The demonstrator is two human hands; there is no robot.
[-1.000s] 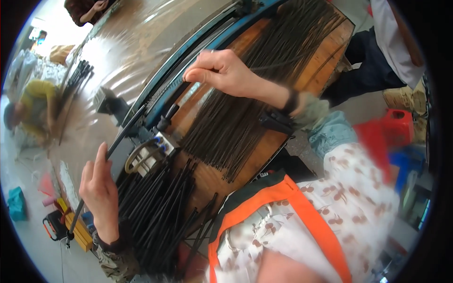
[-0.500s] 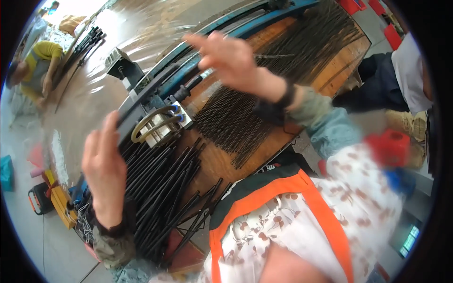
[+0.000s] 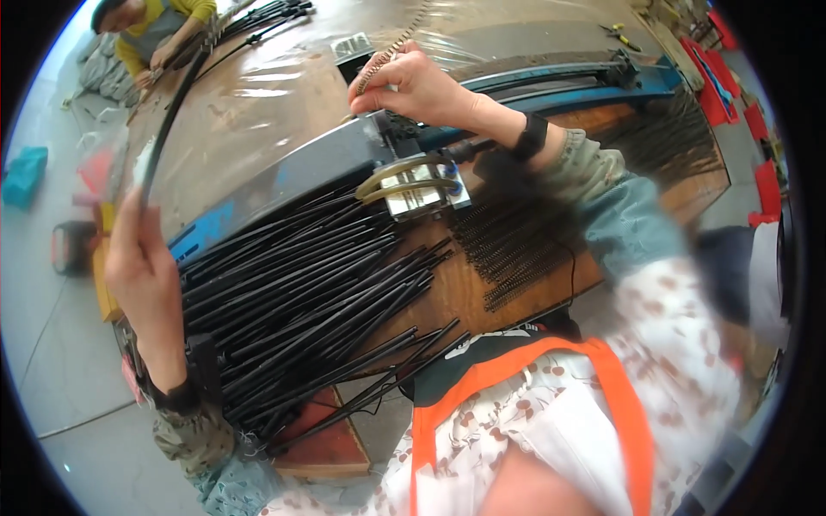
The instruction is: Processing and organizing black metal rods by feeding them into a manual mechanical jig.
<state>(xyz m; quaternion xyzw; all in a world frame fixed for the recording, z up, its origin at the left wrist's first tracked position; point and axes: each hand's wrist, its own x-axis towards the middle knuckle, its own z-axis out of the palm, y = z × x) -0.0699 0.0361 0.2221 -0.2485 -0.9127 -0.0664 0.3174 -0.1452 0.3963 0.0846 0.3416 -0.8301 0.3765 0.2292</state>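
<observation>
My left hand (image 3: 146, 284) is raised at the left, its fingers closed around the lower end of a black rod (image 3: 170, 116) that slants upward and away. At top centre my right hand (image 3: 417, 86) pinches a long thin coil spring (image 3: 397, 47), which curves up out of the fingers. Just below my right wrist sits a blue bench machine with a metal clamp block (image 3: 415, 196) and looped hoses. Many black rods (image 3: 292, 288) lie in a pile between my forearms. Rows of dark coil springs (image 3: 508, 249) lie on the wooden bench, partly under my right arm.
A co-worker in a yellow top (image 3: 163, 30) sits at the far left by more black rods (image 3: 267, 21). Pliers (image 3: 619, 36) lie on the far tabletop. Red bins (image 3: 714, 77) stand at the right. Another person (image 3: 761, 275) is at the right edge.
The view has shifted, with the machine now further right. The coil spring now shows plainly in my right hand. My left hand's fingers are now closed on the black rod.
</observation>
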